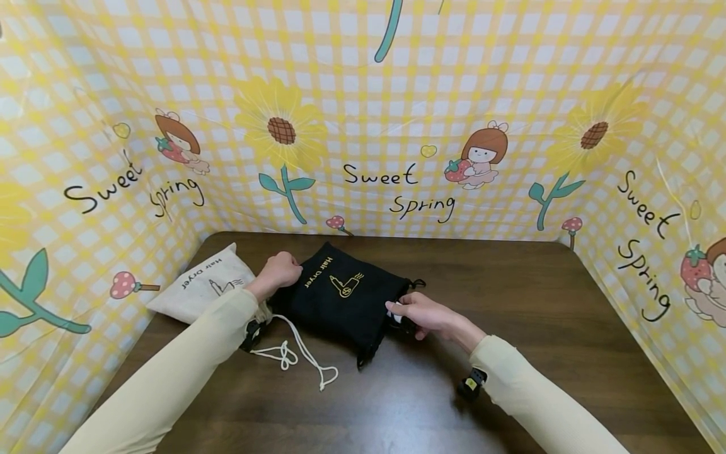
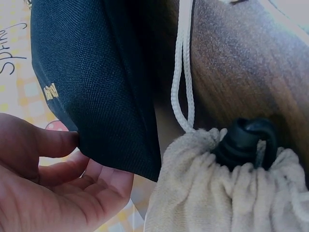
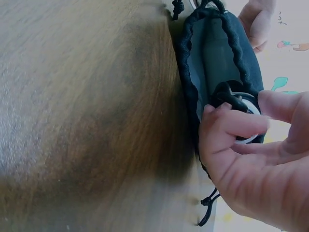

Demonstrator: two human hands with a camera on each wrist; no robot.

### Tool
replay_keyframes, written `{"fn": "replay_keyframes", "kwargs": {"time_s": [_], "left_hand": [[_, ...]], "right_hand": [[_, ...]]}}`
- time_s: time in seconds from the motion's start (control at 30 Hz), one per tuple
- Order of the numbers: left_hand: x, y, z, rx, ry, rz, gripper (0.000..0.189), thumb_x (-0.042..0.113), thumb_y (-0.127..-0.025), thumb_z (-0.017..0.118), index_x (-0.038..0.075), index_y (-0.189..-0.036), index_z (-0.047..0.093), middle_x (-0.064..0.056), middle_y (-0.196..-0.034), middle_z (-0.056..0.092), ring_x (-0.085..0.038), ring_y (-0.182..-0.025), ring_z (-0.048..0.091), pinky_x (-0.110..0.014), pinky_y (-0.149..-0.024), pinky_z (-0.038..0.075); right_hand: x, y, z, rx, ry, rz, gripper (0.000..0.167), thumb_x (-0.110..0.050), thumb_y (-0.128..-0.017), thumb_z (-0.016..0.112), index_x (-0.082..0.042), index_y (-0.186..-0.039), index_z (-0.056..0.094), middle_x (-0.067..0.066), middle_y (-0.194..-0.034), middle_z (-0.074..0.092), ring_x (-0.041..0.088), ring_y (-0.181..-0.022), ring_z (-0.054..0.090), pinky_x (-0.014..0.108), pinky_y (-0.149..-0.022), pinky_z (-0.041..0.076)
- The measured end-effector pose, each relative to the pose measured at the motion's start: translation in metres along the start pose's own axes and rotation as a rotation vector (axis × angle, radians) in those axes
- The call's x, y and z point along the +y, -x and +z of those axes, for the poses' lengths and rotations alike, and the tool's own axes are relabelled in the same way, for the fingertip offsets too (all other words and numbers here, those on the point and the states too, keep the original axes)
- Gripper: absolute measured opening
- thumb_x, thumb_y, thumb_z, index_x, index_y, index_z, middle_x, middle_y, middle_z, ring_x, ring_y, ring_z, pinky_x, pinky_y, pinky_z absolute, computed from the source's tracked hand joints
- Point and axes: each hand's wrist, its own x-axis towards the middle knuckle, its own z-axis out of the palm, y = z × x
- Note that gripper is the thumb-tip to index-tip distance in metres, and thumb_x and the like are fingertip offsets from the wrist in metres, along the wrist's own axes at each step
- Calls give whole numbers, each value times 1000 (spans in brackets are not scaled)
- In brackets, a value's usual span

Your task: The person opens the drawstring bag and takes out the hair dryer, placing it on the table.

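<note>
Our left hand [image 1: 278,271] pinches the black bag [image 1: 320,302]; from there its mouth [image 3: 215,53] opens toward four o'clock, where our nearer right hand [image 1: 428,313] grips a black-and-white item [image 3: 241,103].

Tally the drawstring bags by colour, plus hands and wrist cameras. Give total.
Black drawstring bag: 1
Off-white drawstring bag: 1
Hands, left hand and right hand: 2
Wrist cameras, left wrist camera and right wrist camera: 2
Total: 6
</note>
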Motion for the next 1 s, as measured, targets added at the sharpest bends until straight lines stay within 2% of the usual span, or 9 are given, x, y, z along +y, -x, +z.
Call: {"fn": "replay_keyframes", "kwargs": {"time_s": [0.1,0.23,0.33,0.47,0.53,0.7,0.73,0.9,1.0], "left_hand": [[-1,0,1,-16,25,2,45,26,-102,57,16,-60,46,-2,-58,38,-29,-61,45,-41,-63,43],[-4,-8,5,-25,22,-49,47,25,-101,58,17,-57,46,1,-54,37,-26,-55,44,-38,-58,43],[-9,-16,8,-28,9,-74,48,25,-101,58,17,-55,47,1,-53,38,-26,-53,44,-38,-59,46],[-13,-19,10,-32,21,-81,48,27,-101,58,16,-56,46,0,-52,38,-24,-50,42,-38,-58,45],[-3,-5,4,-47,51,-59,48,24,-103,58,15,-58,45,-1,-54,36,-24,-49,37,-38,-58,43],[4,3,1,-38,51,-57,48,22,-103,58,17,-57,45,1,-53,36,-22,-49,36,-38,-57,41],[0,-3,2,-38,44,-74,48,23,-103,59,17,-57,45,1,-53,37,-22,-50,38,-38,-58,41],[16,12,-7,-36,54,-57,46,18,-103,59,16,-59,45,1,-55,37,-25,-53,39,-40,-60,41],[42,37,-21,-35,54,-64,48,15,-104,56,15,-58,43,2,-54,34,-22,-53,38,-37,-63,42]], "right_hand": [[1,0,-1,-5,15,16,71,-43,-107,61,7,-153,43,19,-144,48,24,-90,54,31,-55,46],[3,-3,-3,-41,16,-8,49,-45,-107,60,1,-123,61,11,-112,55,21,-84,51,30,-55,44],[5,-3,-4,-63,0,-47,41,-43,-108,59,-4,-99,58,5,-92,47,19,-76,46,30,-54,43],[7,-4,-5,-67,-19,-91,38,-42,-109,58,-7,-93,56,4,-89,45,19,-78,45,31,-55,44],[7,-4,-5,-68,-28,-105,38,-41,-109,58,-7,-95,58,4,-91,47,19,-83,46,32,-56,46],[9,-4,-4,-77,-82,-113,37,-39,-110,58,-6,-91,58,4,-87,45,19,-78,43,31,-54,44],[9,-4,-4,-78,-94,-112,37,-38,-110,58,-7,-90,58,4,-85,45,18,-76,42,30,-54,43],[10,-4,-4,-78,-138,-114,36,-36,-110,58,-6,-89,59,4,-81,44,17,-69,39,28,-51,41],[9,-3,-3,-80,-147,-121,36,-35,-110,58,-5,-91,59,4,-80,44,16,-67,39,28,-50,41]]}}
